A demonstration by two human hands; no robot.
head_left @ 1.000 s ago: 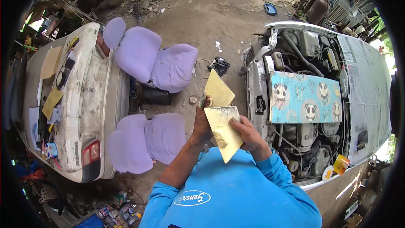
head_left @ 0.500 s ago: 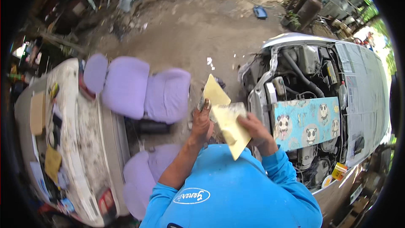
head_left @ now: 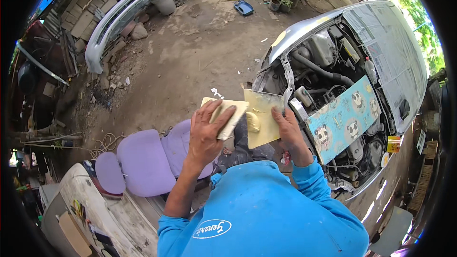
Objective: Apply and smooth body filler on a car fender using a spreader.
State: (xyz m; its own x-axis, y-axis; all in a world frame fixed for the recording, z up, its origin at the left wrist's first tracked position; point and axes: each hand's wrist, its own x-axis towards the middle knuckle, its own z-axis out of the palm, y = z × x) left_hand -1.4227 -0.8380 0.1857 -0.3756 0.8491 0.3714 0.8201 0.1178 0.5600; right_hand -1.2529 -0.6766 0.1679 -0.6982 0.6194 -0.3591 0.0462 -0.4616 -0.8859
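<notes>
My left hand [head_left: 204, 131] is closed around a pale yellow flat spreader [head_left: 234, 118], with the thumb and fingers gripping its near side. In my right hand [head_left: 289, 131] is a thin yellowish sheet [head_left: 266, 104], the thumb lying on its upper face. A lump of pale yellow putty [head_left: 253, 122] rests on the left part of that sheet, with smears just above it. The spreader's right edge comes close to the sheet's left edge; whether they touch I cannot tell.
To the right stands a car with its engine bay [head_left: 328, 76] exposed and a panda-patterned board [head_left: 345, 119] laid across it. Purple seats [head_left: 145, 162] and a worn white car panel [head_left: 104, 219] are at left. A loose bumper [head_left: 107, 33] and a bucket [head_left: 163, 1] lie beyond.
My left hand has turned its spreader from pointing up to lying across beside the sheet. The right hand has levelled the sheet, showing the putty lump. The whole view has shifted.
</notes>
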